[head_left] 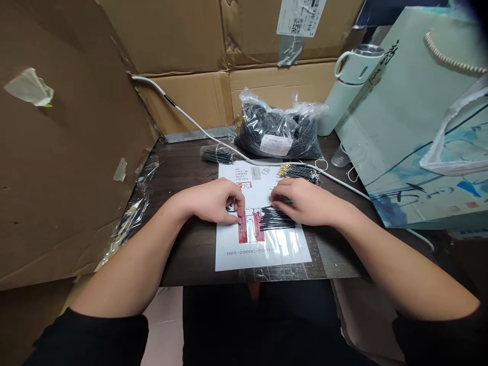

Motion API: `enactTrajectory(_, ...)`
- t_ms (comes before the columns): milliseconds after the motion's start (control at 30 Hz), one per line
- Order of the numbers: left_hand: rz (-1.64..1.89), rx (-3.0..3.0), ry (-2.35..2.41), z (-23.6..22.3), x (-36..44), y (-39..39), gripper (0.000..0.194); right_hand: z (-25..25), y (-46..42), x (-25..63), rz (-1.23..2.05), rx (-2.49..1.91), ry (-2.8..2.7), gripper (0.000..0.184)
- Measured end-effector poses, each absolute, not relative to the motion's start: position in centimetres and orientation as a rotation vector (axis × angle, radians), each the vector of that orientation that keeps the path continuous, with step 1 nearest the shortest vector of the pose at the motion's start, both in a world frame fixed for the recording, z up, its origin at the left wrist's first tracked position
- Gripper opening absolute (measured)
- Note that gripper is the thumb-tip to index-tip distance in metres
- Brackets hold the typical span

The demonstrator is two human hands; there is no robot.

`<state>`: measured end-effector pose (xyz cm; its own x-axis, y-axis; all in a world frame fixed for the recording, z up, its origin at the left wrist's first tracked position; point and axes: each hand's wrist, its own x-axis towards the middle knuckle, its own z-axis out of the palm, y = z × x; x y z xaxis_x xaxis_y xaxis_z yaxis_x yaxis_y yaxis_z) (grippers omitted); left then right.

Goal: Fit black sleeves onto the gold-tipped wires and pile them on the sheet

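My left hand (221, 200) is over the left part of a printed paper sheet (263, 258), its fingers curled and the fingertips close together. Whatever sits between them is too small to name; some small dark bits show by the fingers. Beneath the fingertips is a picture of red strips (259, 234) on the sheet. Thumb and fingers of my right hand (301, 201) are bent together at the upper edge of a row of thin black wires (280, 219). I cannot make out whether a wire is in them. Behind this hand lies a bundle of black wires with yellowish ends (301, 172).
A clear bag of black pieces (280, 127) stands at the back, beside a pale bottle (345, 91). A white cable (198, 127) crosses the tabletop (183, 254). On the right is a large paper bag (412, 127); cardboard walls (68, 152) enclose the left and back.
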<state>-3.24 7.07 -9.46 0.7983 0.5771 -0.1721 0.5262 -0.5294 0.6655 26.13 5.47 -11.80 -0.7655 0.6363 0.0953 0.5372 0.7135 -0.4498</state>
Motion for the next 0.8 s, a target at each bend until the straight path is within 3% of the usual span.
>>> enactTrajectory(467, 0.067, 2.284, 0.764, -9.4, -2.6, 6.5, 0.014, -11.0, 4.7, 25.6, 0.823, -0.8, -2.665, 0.016)
enactTrajectory(800, 0.529, 1.984, 1.047, -11.2, -0.4, 6.0, 0.01, -10.5, 3.9, 25.3, 0.995, -0.733, -2.65, 0.019)
